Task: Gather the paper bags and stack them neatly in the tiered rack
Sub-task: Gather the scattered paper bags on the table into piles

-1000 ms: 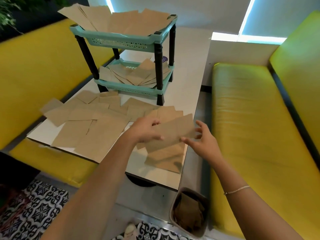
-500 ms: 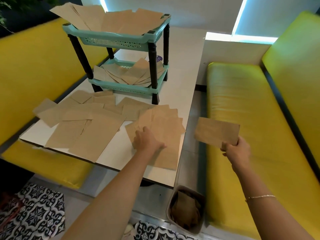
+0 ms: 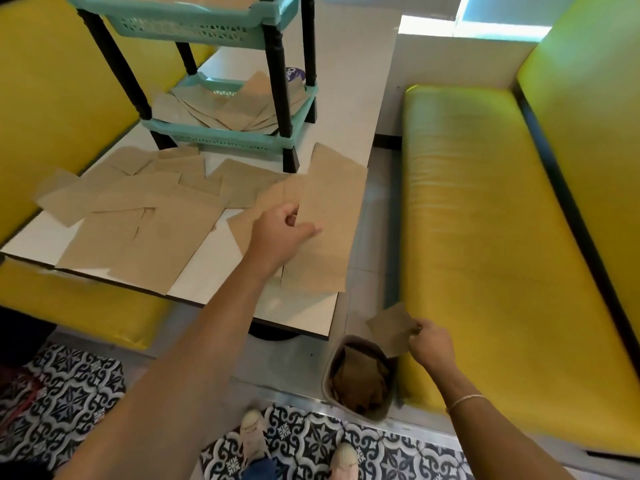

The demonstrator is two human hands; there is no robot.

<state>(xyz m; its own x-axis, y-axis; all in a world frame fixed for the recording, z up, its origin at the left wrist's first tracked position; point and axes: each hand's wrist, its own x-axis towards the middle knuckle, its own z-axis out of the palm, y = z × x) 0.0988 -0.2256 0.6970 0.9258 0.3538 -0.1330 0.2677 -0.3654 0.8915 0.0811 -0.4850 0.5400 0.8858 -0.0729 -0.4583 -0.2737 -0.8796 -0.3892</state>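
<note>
**Bags on worktop, one held over bin**

Head view: a long paper bag (image 3: 329,216) is pinched by the left hand (image 3: 280,233), thumb on top, fingers (image 3: 292,216) curled under; its far end is lifted above the worktop (image 3: 346,109). More loose bags (image 3: 138,216) are spread flat & overlapping to the left. The tiered rack (image 3: 239,140) is stood at the back w/ bags fanned untidily in its lower tray. A small bag (image 3: 393,329) is gripped by the right hand (image 3: 431,344), fingers curled round its edge, just above a bin (image 3: 358,379) on the floor betw. worktop & yellow bench (image 3: 485,220). Bin is seen part-filled w/ brown paper.
</note>
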